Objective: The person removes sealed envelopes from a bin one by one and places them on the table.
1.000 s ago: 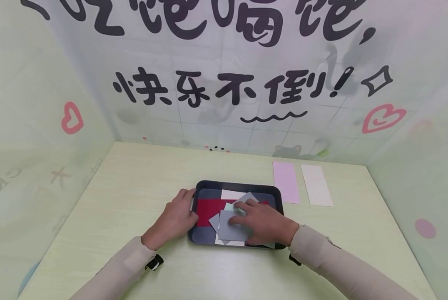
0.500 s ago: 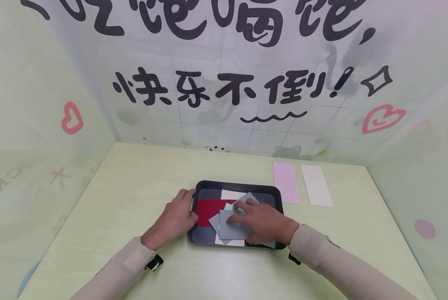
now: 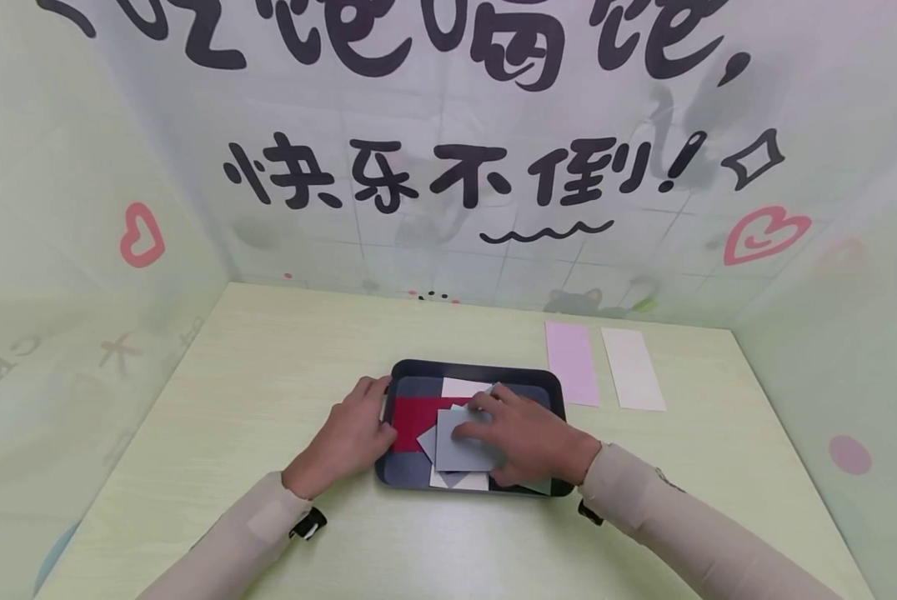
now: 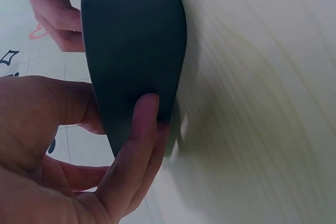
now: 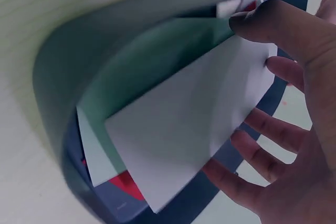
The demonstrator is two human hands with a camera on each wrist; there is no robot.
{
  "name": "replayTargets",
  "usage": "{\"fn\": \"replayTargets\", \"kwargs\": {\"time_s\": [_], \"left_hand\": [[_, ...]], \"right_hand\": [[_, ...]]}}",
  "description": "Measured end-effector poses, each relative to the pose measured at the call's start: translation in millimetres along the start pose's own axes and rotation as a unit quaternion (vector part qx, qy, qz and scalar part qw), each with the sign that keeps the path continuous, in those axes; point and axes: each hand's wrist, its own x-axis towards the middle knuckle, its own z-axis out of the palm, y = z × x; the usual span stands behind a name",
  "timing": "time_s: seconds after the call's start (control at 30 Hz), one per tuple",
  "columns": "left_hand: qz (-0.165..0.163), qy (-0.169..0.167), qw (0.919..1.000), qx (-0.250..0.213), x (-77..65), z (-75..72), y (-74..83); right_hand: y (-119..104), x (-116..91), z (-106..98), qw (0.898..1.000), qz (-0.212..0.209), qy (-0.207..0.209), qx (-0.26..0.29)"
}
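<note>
**Fingers bent over a thin grey square card**

The right hand holds that card inside the black rectangular tray, thumb near, fingertips far; how firmly, I cannot tell. The left hand grips the tray's left end. Best, I judge, to brace the tray and press lightly, lest the partly covered flat pale green card drag along. A second grey card juts out left, over a flat red sheet, and might snag. Far right lie a pink paper strip and a white paper strip.

Both beige sleeves bear black wrist pieces.
</note>
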Motion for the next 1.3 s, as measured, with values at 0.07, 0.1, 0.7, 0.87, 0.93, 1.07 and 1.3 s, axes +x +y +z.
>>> {"fn": "replayTargets", "kwargs": {"time_s": [0.07,0.1,0.7,0.87,0.93,1.07,1.3], "left_hand": [[0.001,0.001,1.0,-0.001,0.0,-0.3,-0.1],[0.001,0.001,1.0,0.0,0.0,-0.5,-0.2],[0.002,0.004,1.0,-0.002,1.5,-1.8,-2.4],[0.0,0.001,1.0,-0.005,0.9,-1.8,-1.5],[-0.003,-0.001,1.0,-0.006,0.7,-1.5,-1.2],[-0.006,-0.005,0.9999,-0.007,0.9,-0.5,-1.7],[-0.011,-0.012,0.9998,-0.01,0.9,0.0,-1.2]], "right_hand": [[2.0,0.0,-3.0,1.0,0.003,0.004,0.002],[3.2,-0.1,-4.4,1.0,0.004,0.005,0.001],[58.8,-24.3,-20.8,0.99,0.129,0.056,0.027],[88.1,-44.3,-18.8,0.979,0.189,0.067,0.034],[99.7,-53.7,-17.1,0.973,0.217,0.067,0.043],[122.2,-74.2,-11.1,0.96,0.266,0.067,0.055],[153.4,-111.2,-2.6,0.935,0.344,0.044,0.069]]}}
